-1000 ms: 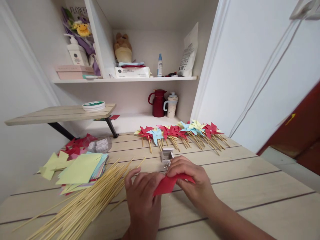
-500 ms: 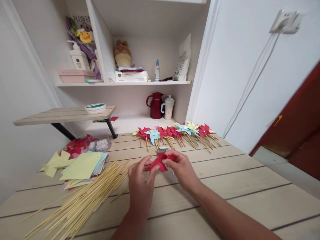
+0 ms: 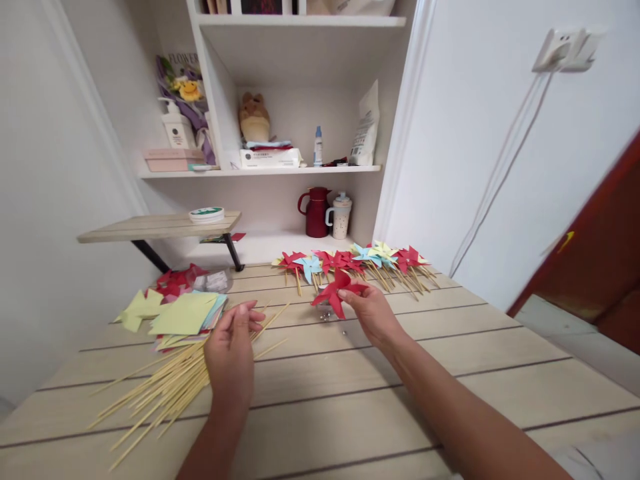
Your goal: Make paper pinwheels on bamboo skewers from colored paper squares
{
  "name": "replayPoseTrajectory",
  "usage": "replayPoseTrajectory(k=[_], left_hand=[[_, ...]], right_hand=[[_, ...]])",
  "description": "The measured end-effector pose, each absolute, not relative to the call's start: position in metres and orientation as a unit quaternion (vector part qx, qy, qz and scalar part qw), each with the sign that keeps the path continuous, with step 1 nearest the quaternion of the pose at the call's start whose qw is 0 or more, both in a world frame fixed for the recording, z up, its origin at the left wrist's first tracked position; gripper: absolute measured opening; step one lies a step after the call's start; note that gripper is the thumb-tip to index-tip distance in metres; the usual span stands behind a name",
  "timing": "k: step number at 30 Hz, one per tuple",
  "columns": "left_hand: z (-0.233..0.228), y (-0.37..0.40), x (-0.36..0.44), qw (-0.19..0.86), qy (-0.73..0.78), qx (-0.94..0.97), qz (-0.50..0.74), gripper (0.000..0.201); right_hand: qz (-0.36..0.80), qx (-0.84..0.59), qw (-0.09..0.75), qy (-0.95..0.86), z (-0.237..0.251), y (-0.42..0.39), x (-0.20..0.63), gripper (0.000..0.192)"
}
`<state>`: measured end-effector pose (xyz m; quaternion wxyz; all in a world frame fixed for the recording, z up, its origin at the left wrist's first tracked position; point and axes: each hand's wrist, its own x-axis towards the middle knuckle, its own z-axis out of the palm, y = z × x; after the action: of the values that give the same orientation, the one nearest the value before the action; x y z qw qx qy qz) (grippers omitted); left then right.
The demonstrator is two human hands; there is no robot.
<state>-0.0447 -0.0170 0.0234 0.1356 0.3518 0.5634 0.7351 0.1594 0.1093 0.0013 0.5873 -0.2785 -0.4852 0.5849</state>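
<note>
My right hand [image 3: 373,310] pinches a red paper pinwheel [image 3: 336,293], thumb on its centre, above the table and in front of the finished pinwheels. My left hand [image 3: 231,347] is over the upper end of a bundle of thin wooden sticks [image 3: 170,387]. Its fingers are curled towards the thumb, and whatever they hold, if anything, is hidden. A few small shiny pieces [image 3: 326,317] lie below the red pinwheel, beside a small container partly covered by it.
Pinwheels on sticks [image 3: 367,260] lie in a row at the back. Left are square coloured papers [image 3: 185,313], a yellow pinwheel shape [image 3: 140,310], red ones [image 3: 177,283] and a clear tub [image 3: 213,280]. A raised wooden stand [image 3: 155,227], red jug [image 3: 317,213] and cup [image 3: 341,219] are behind.
My left hand has let go of the red pinwheel and moved left to the sticks. My right hand keeps it, lifted slightly with its face turned to me. The view has shifted.
</note>
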Motion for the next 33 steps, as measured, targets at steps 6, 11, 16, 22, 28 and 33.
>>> replayPoseTrajectory(k=[6,11,16,22,28,33], left_hand=[[0.045,-0.064,-0.089,0.067,0.551,0.276,0.785,0.026],[0.05,-0.09,-0.11,0.045,0.663,0.373,0.648,0.031],[0.023,-0.088,-0.108,-0.027,0.682,0.539,0.493,0.02],[0.0,-0.064,-0.097,-0.196,0.676,0.66,0.265,0.024],[-0.004,-0.035,-0.079,-0.164,0.68,0.711,0.067,0.017],[0.001,-0.028,-0.071,-0.141,0.67,0.729,0.019,0.025]], right_hand=[[0.579,-0.284,0.587,-0.49,0.0,0.117,0.168,0.03],[0.58,-0.279,0.613,-0.459,0.003,0.119,0.174,0.034],[0.581,-0.266,0.619,-0.457,0.005,0.118,0.176,0.035],[0.593,-0.253,0.621,-0.446,0.002,0.12,0.177,0.034],[0.601,-0.244,0.627,-0.432,0.005,0.12,0.177,0.034],[0.61,-0.245,0.622,-0.425,0.006,0.119,0.176,0.031]])
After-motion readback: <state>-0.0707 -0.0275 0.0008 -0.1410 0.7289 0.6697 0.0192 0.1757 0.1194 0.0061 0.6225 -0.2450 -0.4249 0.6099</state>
